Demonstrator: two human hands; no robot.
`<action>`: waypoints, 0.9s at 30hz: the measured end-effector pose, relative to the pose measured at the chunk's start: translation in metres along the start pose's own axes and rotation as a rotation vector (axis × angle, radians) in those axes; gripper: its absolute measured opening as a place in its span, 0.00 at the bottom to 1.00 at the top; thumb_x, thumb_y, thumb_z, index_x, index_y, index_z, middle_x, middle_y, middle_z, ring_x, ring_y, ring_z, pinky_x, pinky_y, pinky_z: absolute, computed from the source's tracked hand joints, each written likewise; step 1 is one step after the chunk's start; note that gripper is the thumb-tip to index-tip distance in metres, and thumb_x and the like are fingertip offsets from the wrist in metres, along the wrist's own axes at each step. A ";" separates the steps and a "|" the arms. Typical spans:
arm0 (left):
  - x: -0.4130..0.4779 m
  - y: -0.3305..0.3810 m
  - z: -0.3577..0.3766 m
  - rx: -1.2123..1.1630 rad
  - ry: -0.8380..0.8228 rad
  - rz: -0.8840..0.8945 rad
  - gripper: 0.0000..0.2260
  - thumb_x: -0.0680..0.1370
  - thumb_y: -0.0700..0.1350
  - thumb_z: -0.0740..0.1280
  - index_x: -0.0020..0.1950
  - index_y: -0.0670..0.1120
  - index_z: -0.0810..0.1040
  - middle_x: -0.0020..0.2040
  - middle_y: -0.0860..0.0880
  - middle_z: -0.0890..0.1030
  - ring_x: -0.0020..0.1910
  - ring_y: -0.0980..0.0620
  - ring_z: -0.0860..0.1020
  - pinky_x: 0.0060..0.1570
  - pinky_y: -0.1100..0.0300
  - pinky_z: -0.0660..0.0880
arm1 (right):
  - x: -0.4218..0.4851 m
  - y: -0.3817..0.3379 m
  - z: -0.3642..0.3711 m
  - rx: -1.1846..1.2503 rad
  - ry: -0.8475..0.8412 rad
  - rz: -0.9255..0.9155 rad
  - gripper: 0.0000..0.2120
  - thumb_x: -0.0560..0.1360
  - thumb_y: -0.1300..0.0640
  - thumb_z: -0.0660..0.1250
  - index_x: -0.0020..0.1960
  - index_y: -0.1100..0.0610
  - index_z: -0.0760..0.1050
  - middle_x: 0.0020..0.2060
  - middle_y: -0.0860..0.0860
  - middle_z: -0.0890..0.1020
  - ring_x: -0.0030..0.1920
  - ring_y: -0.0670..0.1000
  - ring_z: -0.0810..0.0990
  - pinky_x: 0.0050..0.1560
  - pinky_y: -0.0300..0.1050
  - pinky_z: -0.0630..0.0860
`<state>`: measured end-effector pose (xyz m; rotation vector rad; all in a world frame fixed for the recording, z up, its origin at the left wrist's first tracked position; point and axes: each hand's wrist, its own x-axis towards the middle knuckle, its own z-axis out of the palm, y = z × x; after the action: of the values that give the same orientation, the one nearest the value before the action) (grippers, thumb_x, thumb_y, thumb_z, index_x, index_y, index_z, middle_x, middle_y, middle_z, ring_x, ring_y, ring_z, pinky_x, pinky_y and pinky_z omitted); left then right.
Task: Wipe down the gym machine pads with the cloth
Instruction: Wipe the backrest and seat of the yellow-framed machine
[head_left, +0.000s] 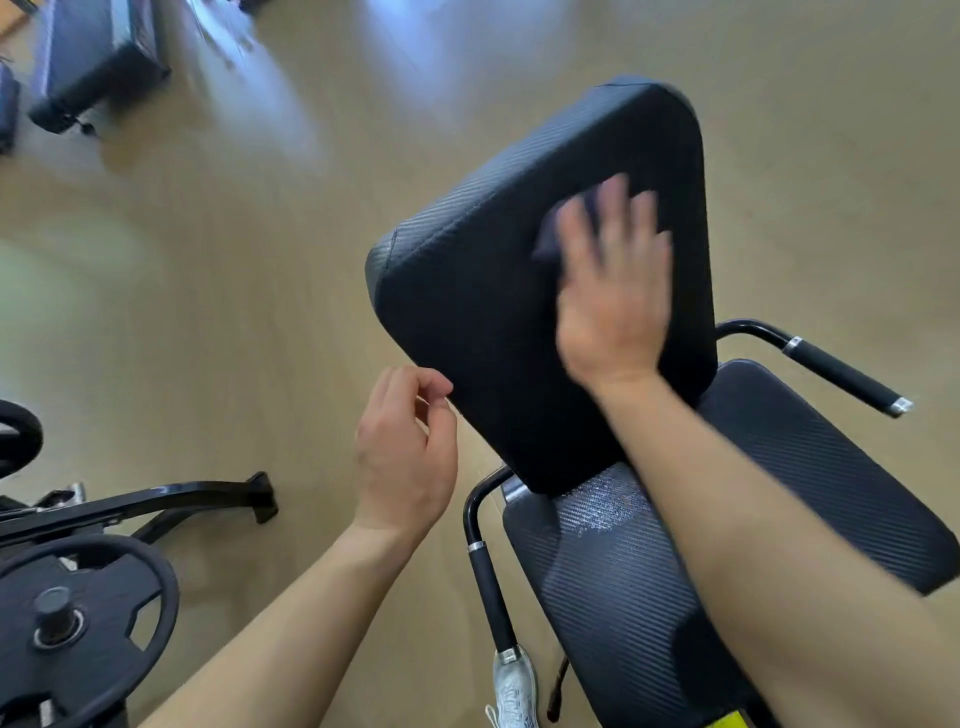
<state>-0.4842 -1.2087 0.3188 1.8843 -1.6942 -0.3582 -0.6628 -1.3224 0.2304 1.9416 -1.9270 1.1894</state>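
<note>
One flat right hand (613, 291) presses what looks like a cloth (558, 228) on pad (467, 291).

Tan floor (208, 312) all around, glossy with pale window glare up top. Down in the left corner, a black weight plate (78, 623) sits on its peg, a black frame leg (208, 493) stretching out beside it. Far top left, a dark bench (93, 57). Bottom centre, one white sneaker (514, 691).
</note>
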 end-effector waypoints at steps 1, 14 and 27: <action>0.000 0.001 0.002 -0.005 -0.019 -0.007 0.09 0.79 0.36 0.64 0.47 0.50 0.76 0.44 0.56 0.76 0.45 0.59 0.75 0.41 0.66 0.71 | 0.019 0.014 -0.005 0.015 -0.017 0.146 0.30 0.80 0.55 0.58 0.81 0.51 0.58 0.80 0.58 0.62 0.79 0.64 0.62 0.75 0.63 0.64; -0.013 -0.021 0.001 -0.035 -0.071 -0.046 0.06 0.80 0.38 0.64 0.46 0.48 0.77 0.43 0.56 0.78 0.44 0.58 0.76 0.42 0.61 0.75 | -0.145 -0.103 0.027 0.144 -0.226 0.024 0.41 0.81 0.56 0.67 0.84 0.49 0.44 0.82 0.61 0.49 0.80 0.70 0.51 0.78 0.65 0.59; 0.004 -0.031 -0.020 -0.117 0.118 -0.180 0.08 0.80 0.37 0.63 0.48 0.50 0.76 0.45 0.53 0.79 0.43 0.52 0.78 0.43 0.58 0.75 | 0.033 -0.115 -0.003 0.105 0.094 -0.428 0.20 0.82 0.48 0.63 0.72 0.51 0.77 0.72 0.59 0.75 0.73 0.64 0.73 0.71 0.65 0.69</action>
<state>-0.4467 -1.2070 0.3180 1.9364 -1.4011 -0.4001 -0.5658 -1.3278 0.2993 2.1593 -1.3321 1.2424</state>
